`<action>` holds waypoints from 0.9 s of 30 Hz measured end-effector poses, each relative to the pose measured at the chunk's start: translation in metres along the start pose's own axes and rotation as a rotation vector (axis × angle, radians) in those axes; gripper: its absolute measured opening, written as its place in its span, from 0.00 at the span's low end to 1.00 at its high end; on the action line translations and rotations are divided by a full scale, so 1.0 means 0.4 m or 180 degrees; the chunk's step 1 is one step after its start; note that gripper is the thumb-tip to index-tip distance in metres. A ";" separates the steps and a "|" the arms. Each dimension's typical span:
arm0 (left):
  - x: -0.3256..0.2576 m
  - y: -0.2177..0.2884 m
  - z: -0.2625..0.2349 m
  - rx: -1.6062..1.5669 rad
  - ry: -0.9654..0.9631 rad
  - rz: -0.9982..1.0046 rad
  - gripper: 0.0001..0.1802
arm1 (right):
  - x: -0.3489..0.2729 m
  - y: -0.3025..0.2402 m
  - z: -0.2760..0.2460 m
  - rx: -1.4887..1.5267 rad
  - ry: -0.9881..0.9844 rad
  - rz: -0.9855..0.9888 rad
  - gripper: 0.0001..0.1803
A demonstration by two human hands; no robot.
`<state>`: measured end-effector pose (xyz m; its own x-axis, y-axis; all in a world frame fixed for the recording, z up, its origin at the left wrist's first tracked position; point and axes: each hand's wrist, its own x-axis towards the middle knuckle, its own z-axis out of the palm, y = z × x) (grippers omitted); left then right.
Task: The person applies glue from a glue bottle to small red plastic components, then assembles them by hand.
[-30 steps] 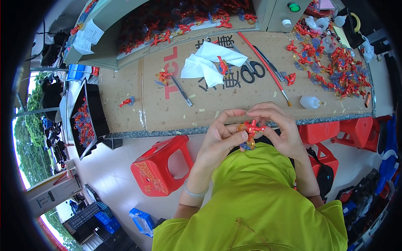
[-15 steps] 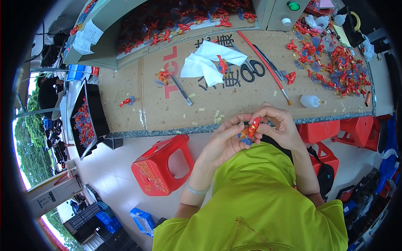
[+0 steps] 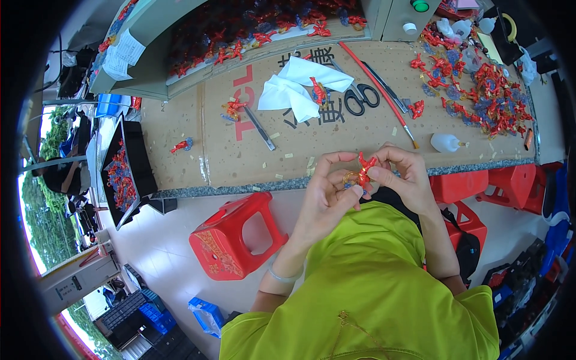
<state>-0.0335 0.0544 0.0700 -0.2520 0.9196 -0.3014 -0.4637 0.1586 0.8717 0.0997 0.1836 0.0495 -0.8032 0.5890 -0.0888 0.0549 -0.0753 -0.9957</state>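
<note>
Between my hands, just off the bench's near edge, is a small shiny red figurine (image 3: 363,170) with yellow and blue translucent parts. My left hand (image 3: 327,195) pinches its lower end between thumb and fingers. The thumb and fingers of my right hand (image 3: 403,178) grip its upper red part from the other side. Beyond them, a similar figurine (image 3: 318,91) lies on a crumpled white cloth (image 3: 289,99). Another figurine (image 3: 233,110) touches metal tweezers (image 3: 260,129), and a single one (image 3: 182,145) lies farther left.
Black scissors (image 3: 361,99), a red paintbrush (image 3: 384,99) and a squeeze bottle (image 3: 446,143) lie on the cardboard (image 3: 228,162). A figurine heap (image 3: 495,102) covers the right end. A black box (image 3: 139,153) of figurines stands left; a red stool (image 3: 231,240) is below the bench.
The figurine has been turned in my fingers: its red part now points upward and its yellow part shows on the left. My left fingers have shifted around it.
</note>
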 end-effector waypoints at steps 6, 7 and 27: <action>-0.002 0.001 0.002 -0.0228 -0.0034 0.0036 0.26 | -0.003 -0.004 0.005 0.0325 0.0016 0.0275 0.10; -0.002 0.002 0.005 -0.0210 0.0002 0.0080 0.26 | -0.003 -0.003 0.005 0.0450 0.0010 0.0342 0.10; 0.006 -0.048 0.027 0.2135 0.1222 0.1702 0.38 | -0.060 0.002 0.055 0.1299 0.0423 0.0531 0.15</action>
<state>-0.0160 0.0575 0.0565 -0.6084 0.7678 0.2009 0.3510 0.0332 0.9358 0.1059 0.1516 0.0513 -0.7187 0.6380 -0.2764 -0.0825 -0.4730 -0.8772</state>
